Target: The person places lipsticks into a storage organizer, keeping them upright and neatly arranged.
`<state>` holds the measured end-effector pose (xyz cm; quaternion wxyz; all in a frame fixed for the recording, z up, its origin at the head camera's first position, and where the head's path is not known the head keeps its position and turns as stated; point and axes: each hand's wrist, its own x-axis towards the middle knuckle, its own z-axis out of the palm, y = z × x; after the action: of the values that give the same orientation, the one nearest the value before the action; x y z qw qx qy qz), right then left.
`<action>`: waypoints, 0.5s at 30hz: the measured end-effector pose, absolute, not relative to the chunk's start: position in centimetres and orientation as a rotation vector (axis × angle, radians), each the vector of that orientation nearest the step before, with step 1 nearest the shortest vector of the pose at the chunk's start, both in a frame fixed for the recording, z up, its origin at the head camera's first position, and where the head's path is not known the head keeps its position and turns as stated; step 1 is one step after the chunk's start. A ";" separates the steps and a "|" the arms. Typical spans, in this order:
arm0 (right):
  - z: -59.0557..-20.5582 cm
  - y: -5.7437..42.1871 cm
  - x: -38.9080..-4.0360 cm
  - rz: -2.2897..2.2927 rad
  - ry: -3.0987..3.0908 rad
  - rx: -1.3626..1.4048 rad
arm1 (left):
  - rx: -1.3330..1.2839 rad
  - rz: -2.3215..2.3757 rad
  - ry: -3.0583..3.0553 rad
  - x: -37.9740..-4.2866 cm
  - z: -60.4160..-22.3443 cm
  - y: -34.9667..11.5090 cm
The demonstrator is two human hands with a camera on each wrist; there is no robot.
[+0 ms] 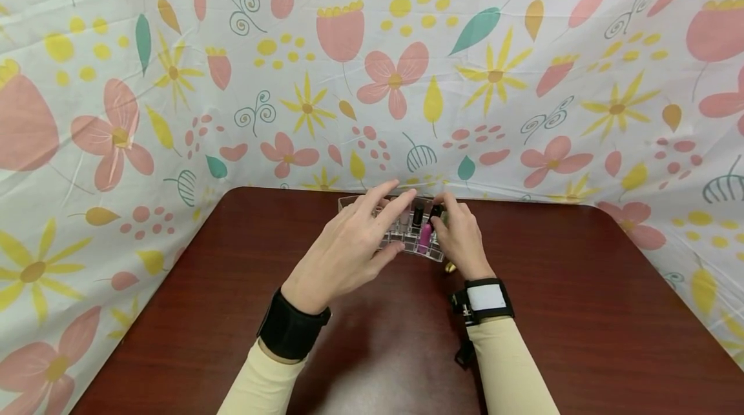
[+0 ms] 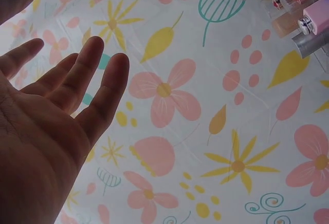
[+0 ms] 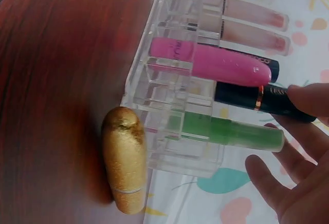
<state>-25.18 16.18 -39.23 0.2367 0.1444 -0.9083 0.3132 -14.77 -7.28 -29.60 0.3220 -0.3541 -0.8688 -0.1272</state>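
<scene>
A clear acrylic lipstick organizer (image 1: 397, 239) stands on the table, holding several cosmetic tubes. My right hand (image 1: 463, 241) is at its right end. In the right wrist view, the thumb and a finger of that hand (image 3: 303, 183) pinch the end of a black lipstick (image 3: 257, 96) with a copper-coloured band, its other end in a slot. Beside it in the slots are a bright pink tube (image 3: 231, 70) and a green tube (image 3: 226, 132). My left hand (image 1: 354, 241) hovers over the organizer's left part, fingers spread and holding nothing; the left wrist view shows its palm (image 2: 51, 126).
A gold lipstick tube (image 3: 124, 157) lies on the table against the organizer's right front. Pale pink gloss tubes (image 3: 254, 16) fill other slots. The brown table (image 1: 581, 312) ends at a flower-patterned cloth (image 1: 494, 111) hanging behind the organizer.
</scene>
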 end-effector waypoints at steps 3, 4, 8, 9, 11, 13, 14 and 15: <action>-39.4 16.2 -25.3 0.848 -2.473 0.384 | -0.926 -0.326 -2.290 -14.7 -29.6 -7.3; -39.5 16.2 -25.4 0.842 -2.475 0.378 | -0.924 -0.326 -2.291 -14.7 -29.6 -7.3; -39.8 16.2 -25.6 0.829 -2.510 0.361 | -0.922 -0.331 -2.298 -14.7 -29.6 -7.4; -39.9 16.2 -25.7 0.831 -2.520 0.357 | -0.921 -0.331 -2.299 -14.7 -29.6 -7.4; -40.0 16.2 -25.8 0.834 -2.527 0.357 | -0.919 -0.333 -2.302 -14.8 -29.7 -7.4; -40.1 16.2 -25.9 0.839 -2.527 0.363 | -0.917 -0.335 -2.304 -14.8 -29.7 -7.4; -40.1 16.2 -25.9 0.842 -2.525 0.367 | -0.917 -0.336 -2.306 -14.8 -29.7 -7.4; -40.2 16.2 -25.9 0.846 -2.522 0.373 | -0.916 -0.336 -2.308 -14.8 -29.8 -7.4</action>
<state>-25.90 16.18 -40.15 0.2256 0.1354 -0.9147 0.3069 -14.84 -7.44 -29.77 0.3126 -0.3471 -0.8750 -0.1274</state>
